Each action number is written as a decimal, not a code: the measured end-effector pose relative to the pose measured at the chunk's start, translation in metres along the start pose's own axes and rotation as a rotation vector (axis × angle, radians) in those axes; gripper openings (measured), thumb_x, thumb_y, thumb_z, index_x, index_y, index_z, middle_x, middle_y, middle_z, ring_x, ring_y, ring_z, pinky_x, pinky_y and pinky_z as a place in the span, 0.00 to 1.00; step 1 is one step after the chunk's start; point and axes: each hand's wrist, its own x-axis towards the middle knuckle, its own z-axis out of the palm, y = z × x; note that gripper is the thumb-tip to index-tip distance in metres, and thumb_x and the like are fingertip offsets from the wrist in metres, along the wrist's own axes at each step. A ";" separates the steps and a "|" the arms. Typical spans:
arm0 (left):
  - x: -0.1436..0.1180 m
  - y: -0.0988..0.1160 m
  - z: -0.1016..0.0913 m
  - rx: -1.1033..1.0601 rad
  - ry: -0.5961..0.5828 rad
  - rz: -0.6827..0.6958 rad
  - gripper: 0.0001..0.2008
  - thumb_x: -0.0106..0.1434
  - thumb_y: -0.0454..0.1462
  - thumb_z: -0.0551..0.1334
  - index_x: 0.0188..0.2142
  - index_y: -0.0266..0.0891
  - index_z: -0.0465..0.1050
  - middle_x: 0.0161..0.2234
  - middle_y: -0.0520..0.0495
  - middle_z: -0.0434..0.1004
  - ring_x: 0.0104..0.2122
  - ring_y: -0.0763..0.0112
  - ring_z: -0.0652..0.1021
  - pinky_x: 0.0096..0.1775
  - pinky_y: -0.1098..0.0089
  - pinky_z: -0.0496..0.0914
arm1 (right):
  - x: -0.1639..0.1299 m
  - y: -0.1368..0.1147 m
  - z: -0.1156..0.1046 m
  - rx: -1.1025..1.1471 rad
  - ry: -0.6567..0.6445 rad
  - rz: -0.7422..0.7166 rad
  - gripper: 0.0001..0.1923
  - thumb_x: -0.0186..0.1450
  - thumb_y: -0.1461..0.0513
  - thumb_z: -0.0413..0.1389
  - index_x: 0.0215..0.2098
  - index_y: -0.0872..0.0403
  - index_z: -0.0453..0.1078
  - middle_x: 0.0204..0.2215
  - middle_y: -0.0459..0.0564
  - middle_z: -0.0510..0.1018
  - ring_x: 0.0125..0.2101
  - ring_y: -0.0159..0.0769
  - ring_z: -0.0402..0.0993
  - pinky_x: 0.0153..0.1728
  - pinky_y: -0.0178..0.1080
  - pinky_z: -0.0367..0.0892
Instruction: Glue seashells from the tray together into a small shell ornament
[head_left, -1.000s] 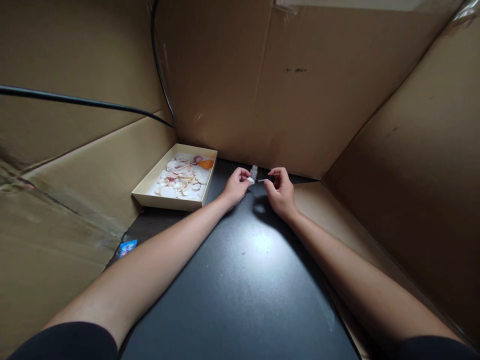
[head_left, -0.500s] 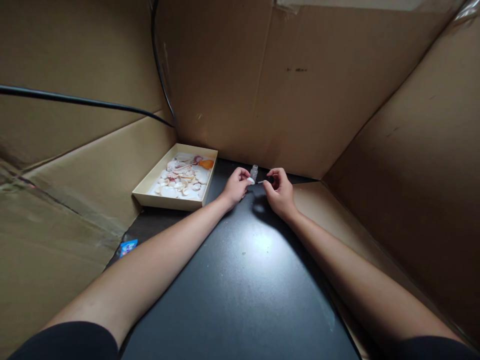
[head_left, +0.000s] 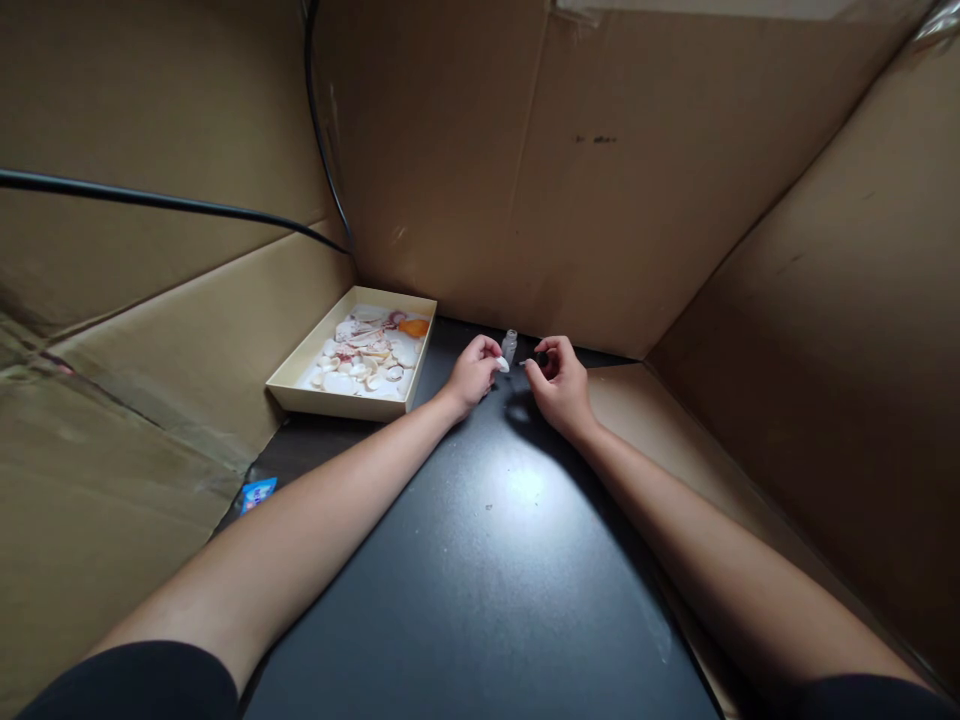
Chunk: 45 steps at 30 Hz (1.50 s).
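Between the thumb and fingers of my left hand (head_left: 471,376) is a small white seashell (head_left: 503,365), held just above the dark tabletop. Facing it from the right, my right hand (head_left: 562,390) grips a small black cap (head_left: 541,358) with a thin applicator tip (head_left: 523,363) pointing at the shell; the fingers partly cover the cap. A narrow gap separates tip and shell. Upright behind them stands a small clear bottle (head_left: 510,346) with no cap on it.
To the left, a shallow cream box (head_left: 337,403) holds many seashells (head_left: 364,365) and an orange piece (head_left: 413,328). A blue packet (head_left: 259,492) lies near my left forearm. Cardboard walls (head_left: 480,200) enclose the dark table (head_left: 450,580), and a black cable (head_left: 187,205) crosses the left wall.
The shell has turned slightly in my left fingers and shows more of its white face. The applicator tip has drawn back a little to the right. The bottle stays put.
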 end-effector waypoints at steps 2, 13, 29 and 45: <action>0.000 0.000 0.000 0.004 0.001 0.000 0.07 0.52 0.27 0.54 0.29 0.39 0.58 0.20 0.59 0.56 0.12 0.83 0.56 0.15 0.77 0.47 | 0.000 0.000 0.000 0.012 0.017 0.000 0.08 0.60 0.60 0.54 0.36 0.53 0.61 0.22 0.39 0.59 0.23 0.27 0.56 0.27 0.33 0.54; 0.000 0.000 -0.001 0.009 -0.004 -0.008 0.09 0.51 0.26 0.52 0.30 0.39 0.59 0.18 0.59 0.56 0.13 0.82 0.56 0.15 0.77 0.47 | -0.001 0.001 0.001 0.074 -0.027 -0.041 0.07 0.61 0.60 0.52 0.37 0.52 0.60 0.24 0.40 0.61 0.24 0.27 0.56 0.27 0.33 0.54; -0.001 0.003 0.001 0.024 0.017 -0.030 0.07 0.56 0.27 0.49 0.30 0.39 0.58 0.16 0.59 0.56 0.11 0.82 0.55 0.16 0.78 0.46 | 0.000 0.000 0.001 0.077 0.005 -0.033 0.06 0.61 0.60 0.52 0.35 0.53 0.60 0.23 0.41 0.60 0.24 0.27 0.56 0.28 0.33 0.55; 0.000 0.000 -0.002 0.050 -0.007 -0.024 0.07 0.55 0.29 0.49 0.32 0.40 0.58 0.17 0.58 0.60 0.14 0.78 0.66 0.17 0.79 0.57 | -0.001 -0.001 0.001 0.074 -0.014 -0.024 0.07 0.61 0.60 0.53 0.36 0.53 0.61 0.22 0.40 0.59 0.23 0.27 0.55 0.26 0.33 0.54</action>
